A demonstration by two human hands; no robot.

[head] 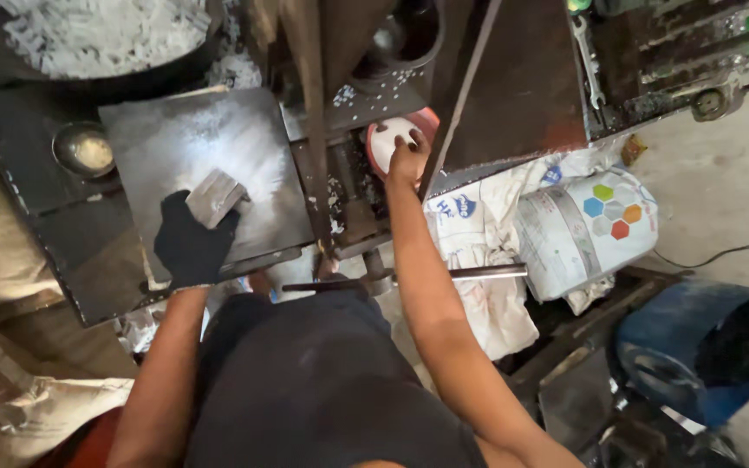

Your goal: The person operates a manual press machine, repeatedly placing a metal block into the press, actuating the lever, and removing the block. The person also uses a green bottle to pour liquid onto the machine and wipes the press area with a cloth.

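Head view. At 11 o'clock a dark pan (132, 82) holds a heap of white chips (97, 30). Below it, at 9 o'clock, a small metal bowl (82, 149) sits on the black bench (28, 165) with a pale powder inside. At 4 o'clock a blue drum (704, 347) lies on its side, its mouth dark; what is in it cannot be told. A white sack (582, 225) with coloured hexagons lies at 3 o'clock, full and rolled.

The left hand (191, 243), in a black glove, is closed around a grey block (215, 198) on a dusty steel plate (201, 147) at 10 o'clock. The right hand (407, 156), bare, reaches to 12 o'clock, fingers curled over the edge of a white disc (390, 139) that sits in a red ring inside the machine (513, 78).

A steel rod (409, 277) crosses near the centre. A wrench (589, 61) lies on the machine at 1 o'clock. The floor (721, 182) is bare concrete, with a cable (721, 253) across it.
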